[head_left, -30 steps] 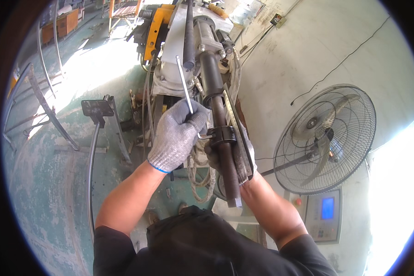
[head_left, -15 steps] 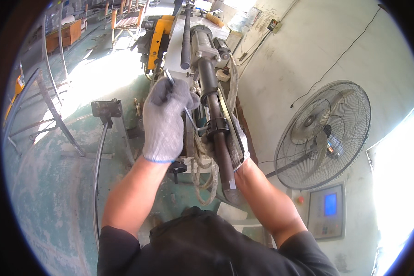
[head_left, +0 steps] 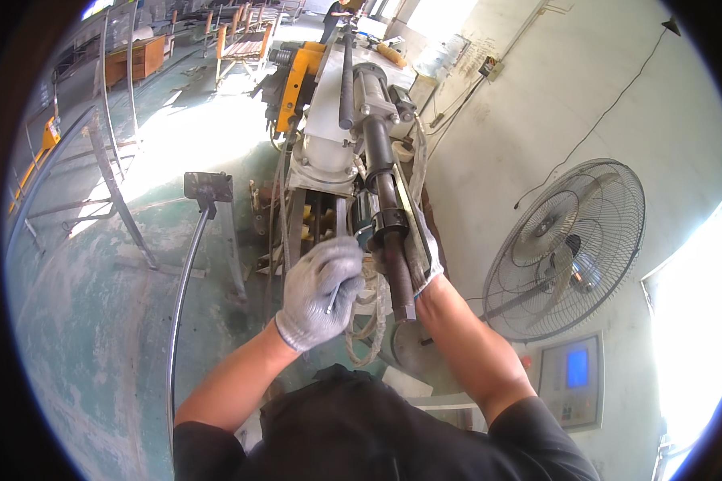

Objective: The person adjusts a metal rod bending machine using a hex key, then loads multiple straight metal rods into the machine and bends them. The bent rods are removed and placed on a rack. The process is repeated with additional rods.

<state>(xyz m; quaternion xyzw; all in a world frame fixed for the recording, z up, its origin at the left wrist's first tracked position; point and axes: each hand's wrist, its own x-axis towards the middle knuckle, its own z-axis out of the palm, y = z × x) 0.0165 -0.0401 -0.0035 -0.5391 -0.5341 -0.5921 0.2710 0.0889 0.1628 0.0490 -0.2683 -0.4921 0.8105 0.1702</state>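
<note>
My left hand (head_left: 322,289), in a pale knitted glove, is closed round a thin metal hex key (head_left: 332,300), just left of a dark steel shaft (head_left: 398,272). The key's other end reaches toward the black collar (head_left: 389,220) on that shaft; whether it touches cannot be made out. On the far side of the shaft is my right hand (head_left: 435,252), also gloved. It appears wrapped round the shaft from beneath, near the collar, with most of its fingers hidden. A flat metal bar (head_left: 410,212) runs alongside the shaft, beside this hand.
Beyond the shaft stands a machine with a grey cylinder (head_left: 372,90) and a yellow-orange part (head_left: 297,84). A caged fan (head_left: 565,248) and a control panel (head_left: 571,377) are to the right. Left stands a metal post with a plate (head_left: 208,187). Another person (head_left: 334,18) is far off.
My left hand has come down toward me and slightly right, with the hex key moved along with it. My right hand stays at the shaft. The whole view has shifted a little.
</note>
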